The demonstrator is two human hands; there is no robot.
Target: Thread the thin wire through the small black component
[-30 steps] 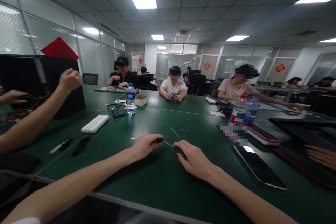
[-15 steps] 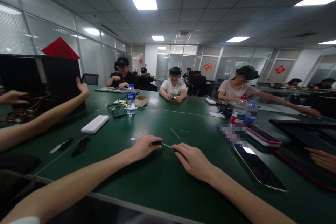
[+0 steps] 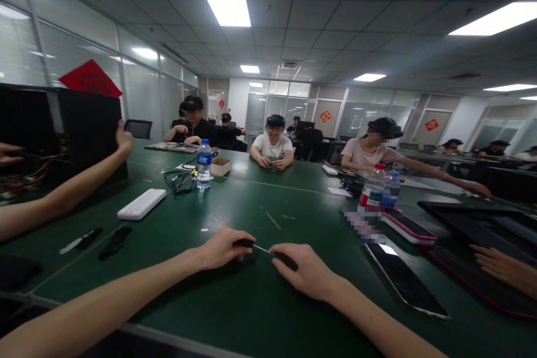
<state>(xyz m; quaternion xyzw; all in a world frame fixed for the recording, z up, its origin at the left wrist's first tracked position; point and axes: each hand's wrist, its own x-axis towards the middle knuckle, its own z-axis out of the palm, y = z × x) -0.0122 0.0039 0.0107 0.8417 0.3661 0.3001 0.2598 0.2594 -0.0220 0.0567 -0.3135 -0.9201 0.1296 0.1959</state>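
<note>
My left hand is closed around the black handle of what looks like a small screwdriver. Its thin metal shaft points right toward my other hand. Between the thumb and fingers of my right hand is a dark oblong piece, at the far end of the shaft. Whether the shaft goes into this piece or only touches it, I cannot tell. Both hands are low over the green table, close together.
A phone and a pink-edged device lie to the right, near bottles and a person's hand. Leftward are a white power strip-like box, a water bottle, cables and a person's arm at a black computer case.
The view has tilted up and shifted slightly right. My right hand has turned a little, so the dark piece in it shows more. My left hand keeps its hold.
</note>
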